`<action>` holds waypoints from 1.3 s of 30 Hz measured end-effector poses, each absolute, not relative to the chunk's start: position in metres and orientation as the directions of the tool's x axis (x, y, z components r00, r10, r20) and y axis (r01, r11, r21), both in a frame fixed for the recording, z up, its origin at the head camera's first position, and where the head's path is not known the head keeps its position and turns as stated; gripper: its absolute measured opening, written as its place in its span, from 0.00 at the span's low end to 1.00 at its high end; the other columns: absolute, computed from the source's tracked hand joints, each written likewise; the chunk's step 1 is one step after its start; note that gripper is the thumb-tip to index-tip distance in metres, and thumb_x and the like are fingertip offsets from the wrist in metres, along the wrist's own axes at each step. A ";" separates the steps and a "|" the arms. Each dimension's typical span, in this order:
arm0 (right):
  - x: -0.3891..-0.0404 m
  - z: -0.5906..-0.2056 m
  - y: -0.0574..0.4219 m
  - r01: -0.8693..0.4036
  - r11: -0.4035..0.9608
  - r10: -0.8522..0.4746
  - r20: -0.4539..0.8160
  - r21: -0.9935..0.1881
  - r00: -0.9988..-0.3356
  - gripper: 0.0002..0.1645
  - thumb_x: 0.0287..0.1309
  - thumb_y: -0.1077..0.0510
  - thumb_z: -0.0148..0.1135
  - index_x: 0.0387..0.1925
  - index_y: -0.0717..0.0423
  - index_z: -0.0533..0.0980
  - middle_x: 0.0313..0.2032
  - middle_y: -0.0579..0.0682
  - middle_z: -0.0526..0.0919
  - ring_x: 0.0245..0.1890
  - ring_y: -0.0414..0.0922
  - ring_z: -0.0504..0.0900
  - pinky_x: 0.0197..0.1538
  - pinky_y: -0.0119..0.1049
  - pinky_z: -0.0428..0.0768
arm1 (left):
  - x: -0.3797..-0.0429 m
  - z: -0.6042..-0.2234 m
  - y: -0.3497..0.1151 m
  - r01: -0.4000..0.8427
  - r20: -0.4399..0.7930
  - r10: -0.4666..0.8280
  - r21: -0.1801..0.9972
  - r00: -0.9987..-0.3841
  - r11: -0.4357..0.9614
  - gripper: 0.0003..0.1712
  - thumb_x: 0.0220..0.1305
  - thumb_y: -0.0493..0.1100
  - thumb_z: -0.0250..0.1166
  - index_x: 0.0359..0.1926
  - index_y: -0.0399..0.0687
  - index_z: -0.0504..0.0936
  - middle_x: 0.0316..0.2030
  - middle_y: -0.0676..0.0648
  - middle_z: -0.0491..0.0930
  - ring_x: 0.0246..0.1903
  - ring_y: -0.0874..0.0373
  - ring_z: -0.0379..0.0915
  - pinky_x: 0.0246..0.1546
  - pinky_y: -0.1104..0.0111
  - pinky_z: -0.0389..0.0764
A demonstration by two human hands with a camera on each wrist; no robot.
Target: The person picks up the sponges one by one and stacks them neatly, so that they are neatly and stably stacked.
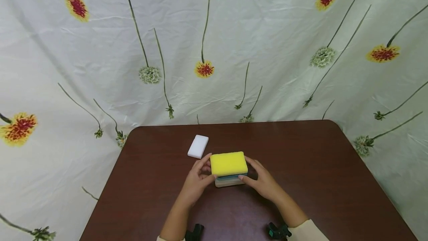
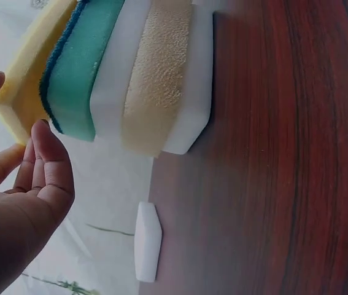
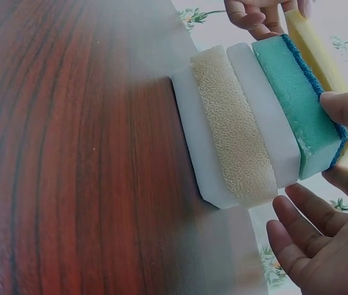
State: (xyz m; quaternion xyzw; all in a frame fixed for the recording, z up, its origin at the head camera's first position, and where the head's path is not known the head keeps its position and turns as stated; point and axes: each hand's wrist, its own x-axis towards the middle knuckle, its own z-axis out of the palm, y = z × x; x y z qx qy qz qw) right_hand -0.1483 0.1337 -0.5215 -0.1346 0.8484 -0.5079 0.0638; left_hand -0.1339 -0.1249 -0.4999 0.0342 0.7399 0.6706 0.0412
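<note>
A stack of sponges stands on the table, with a yellow sponge [image 1: 229, 163] on top. Under it, in the right wrist view, come a green sponge [image 3: 293, 104] with a blue scouring face, a white sponge [image 3: 266, 117], a beige porous sponge [image 3: 235, 129] and another white sponge [image 3: 195, 141] at the bottom. My left hand [image 1: 197, 179] holds the yellow sponge's left end between thumb and index finger. At the right end my right hand [image 1: 264, 183] grips it likewise, its thumb along the blue layer's edge and its other fingers spread beside the lower sponges.
A loose white sponge [image 1: 198, 146] lies behind and left of the stack. The dark brown table [image 1: 301, 159] reaches back to a white flowered cloth [image 1: 267, 29]. Dark wrist devices [image 1: 279, 230] sit on both forearms.
</note>
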 end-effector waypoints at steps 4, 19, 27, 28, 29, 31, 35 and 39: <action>-0.149 -0.522 0.134 -0.166 0.453 -0.290 0.032 -0.876 -0.957 0.45 0.60 0.43 0.71 0.75 0.40 0.63 0.66 0.48 0.73 0.64 0.49 0.75 0.64 0.50 0.76 | -0.134 -0.501 -0.124 -0.008 -0.021 0.117 0.994 -0.993 0.107 0.43 0.58 0.31 0.70 0.74 0.53 0.68 0.54 0.43 0.70 0.50 0.55 0.69 0.39 0.75 0.77; -0.148 -0.523 0.134 -0.132 0.460 -0.253 0.013 -0.878 -0.967 0.47 0.58 0.41 0.72 0.75 0.41 0.63 0.65 0.48 0.74 0.62 0.50 0.77 0.62 0.53 0.77 | -0.135 -0.504 -0.121 0.010 -0.010 0.134 0.989 -0.991 0.148 0.45 0.58 0.33 0.70 0.75 0.52 0.65 0.55 0.42 0.69 0.49 0.54 0.65 0.40 0.74 0.75; -0.147 -0.519 0.134 -0.140 0.363 -0.263 0.043 -0.921 -0.964 0.52 0.59 0.45 0.72 0.78 0.38 0.54 0.74 0.53 0.62 0.65 0.54 0.73 0.65 0.55 0.73 | -0.135 -0.502 -0.121 0.017 -0.008 0.131 0.982 -0.991 0.187 0.45 0.58 0.34 0.71 0.76 0.52 0.65 0.57 0.41 0.68 0.50 0.53 0.65 0.41 0.73 0.74; -0.148 -0.518 0.134 -0.148 0.356 -0.266 0.051 -0.923 -0.963 0.52 0.60 0.45 0.72 0.78 0.37 0.54 0.74 0.53 0.63 0.64 0.54 0.74 0.64 0.53 0.75 | -0.134 -0.502 -0.121 0.016 -0.011 0.131 0.980 -0.991 0.199 0.45 0.58 0.35 0.71 0.76 0.54 0.64 0.57 0.42 0.68 0.50 0.53 0.65 0.42 0.73 0.74; -0.148 -0.518 0.134 -0.156 0.348 -0.271 0.060 -0.924 -0.961 0.51 0.60 0.46 0.72 0.78 0.37 0.55 0.73 0.53 0.63 0.63 0.54 0.75 0.62 0.51 0.77 | -0.134 -0.502 -0.121 0.016 -0.013 0.132 0.977 -0.991 0.211 0.46 0.58 0.36 0.71 0.76 0.55 0.64 0.58 0.43 0.68 0.51 0.53 0.65 0.42 0.72 0.75; -0.148 -0.518 0.134 -0.163 0.337 -0.277 0.068 -0.927 -0.958 0.49 0.61 0.46 0.71 0.78 0.38 0.56 0.73 0.52 0.65 0.62 0.54 0.76 0.57 0.43 0.80 | -0.134 -0.502 -0.122 0.012 -0.019 0.132 0.972 -0.991 0.233 0.46 0.59 0.38 0.72 0.76 0.57 0.64 0.59 0.44 0.69 0.52 0.54 0.65 0.43 0.72 0.75; -0.149 -0.518 0.134 -0.162 0.303 -0.294 0.069 -0.939 -0.953 0.48 0.63 0.48 0.70 0.78 0.43 0.56 0.71 0.53 0.68 0.60 0.55 0.78 0.48 0.33 0.83 | -0.134 -0.503 -0.122 0.002 -0.030 0.124 0.969 -0.992 0.247 0.45 0.59 0.39 0.72 0.76 0.60 0.65 0.60 0.46 0.70 0.53 0.53 0.67 0.45 0.71 0.76; -0.149 -0.519 0.134 -0.187 0.307 -0.293 0.094 -0.933 -0.951 0.48 0.63 0.48 0.69 0.78 0.47 0.56 0.69 0.52 0.71 0.62 0.54 0.78 0.56 0.38 0.82 | -0.134 -0.503 -0.122 -0.001 -0.028 0.116 0.973 -0.993 0.230 0.44 0.60 0.39 0.72 0.75 0.60 0.65 0.61 0.47 0.71 0.55 0.52 0.68 0.47 0.70 0.75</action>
